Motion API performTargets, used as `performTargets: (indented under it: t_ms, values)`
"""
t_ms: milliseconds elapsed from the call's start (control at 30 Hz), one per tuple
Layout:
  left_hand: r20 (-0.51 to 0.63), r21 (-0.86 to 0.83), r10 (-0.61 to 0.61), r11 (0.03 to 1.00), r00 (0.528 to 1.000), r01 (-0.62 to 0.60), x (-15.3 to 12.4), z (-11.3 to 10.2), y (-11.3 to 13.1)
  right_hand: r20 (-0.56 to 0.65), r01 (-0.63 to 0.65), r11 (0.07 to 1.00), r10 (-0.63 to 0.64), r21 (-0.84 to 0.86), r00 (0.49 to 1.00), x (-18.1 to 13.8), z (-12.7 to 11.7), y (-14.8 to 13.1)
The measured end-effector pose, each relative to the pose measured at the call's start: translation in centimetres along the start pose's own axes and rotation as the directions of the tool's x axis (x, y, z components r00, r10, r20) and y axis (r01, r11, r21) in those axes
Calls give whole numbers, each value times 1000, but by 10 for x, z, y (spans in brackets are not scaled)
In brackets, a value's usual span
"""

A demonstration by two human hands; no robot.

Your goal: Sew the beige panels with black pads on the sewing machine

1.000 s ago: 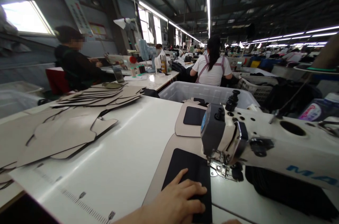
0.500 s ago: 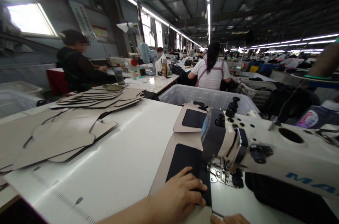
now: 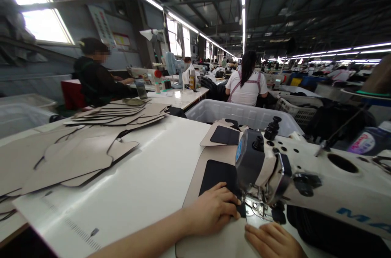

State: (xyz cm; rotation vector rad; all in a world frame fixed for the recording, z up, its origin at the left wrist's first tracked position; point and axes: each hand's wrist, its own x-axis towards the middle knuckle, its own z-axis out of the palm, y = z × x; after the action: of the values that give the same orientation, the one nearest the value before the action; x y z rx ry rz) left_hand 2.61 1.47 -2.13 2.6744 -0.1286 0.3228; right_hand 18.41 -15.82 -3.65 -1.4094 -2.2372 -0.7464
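Beige fabric panels (image 3: 195,172) with a black rectangular patch (image 3: 217,174) lie under the sewing machine (image 3: 259,168), along its left side. My left hand (image 3: 210,209) rests flat on the patch and panel, fingers stretched out just left of the presser foot (image 3: 255,207). Close to the machine's front, my right hand (image 3: 271,239) lies with fingers extended at the panel's right edge, below the presser foot. Its lower part is cut off by the frame. The machine head hides the needle and part of the patch.
Stacked beige cut pieces (image 3: 119,113) and larger loose panels (image 3: 76,160) cover the white table's (image 3: 146,180) left side. Behind the machine stands a translucent plastic bin (image 3: 238,109). Black material (image 3: 336,229) lies under the machine arm. Two co-workers sit ahead.
The fabric has advanced away from me under the machine, showing more beige near my hands. My right hand has come further into view, up to the presser foot. The camera view has shifted slightly.
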Motion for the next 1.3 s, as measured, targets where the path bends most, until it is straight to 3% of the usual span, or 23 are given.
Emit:
performTargets:
  t_ms: [200, 367, 500, 667, 800, 1100, 1233, 1300]
  values:
    - [-38, 9, 10, 1000, 999, -9, 8, 5, -14, 69, 86, 990, -78, -110, 995, 1, 0, 14]
    - [-52, 29, 13, 1000, 999, -11, 15, -2, -16, 65, -9, 995, 16, -104, 998, 0, 6, 17]
    - [-60, 21, -22, 1000, 998, 23, 6, -4, -2, 15, -40, 995, 42, -97, 999, 2, 8, 17]
    - [-8, 189, 63, 980, 998, -60, -10, 25, 19, -64, -76, 997, 74, -26, 995, -4, 13, 17]
    - [21, 285, 1, 958, 1000, -7, -8, 41, 27, -40, -144, 987, 148, 76, 988, -7, 11, 15]
    - [97, 186, 71, 979, 993, -88, 0, 15, 22, 68, -239, 965, 232, 106, 970, -7, 7, 16]
    - [72, 68, 170, 982, 983, -175, 5, 5, 2, -43, -261, 960, 266, 101, 963, -11, 14, 13]
    - [61, -28, 228, 973, 972, -227, 9, 0, -11, -38, -214, 976, 216, 47, 976, -14, 15, 13]
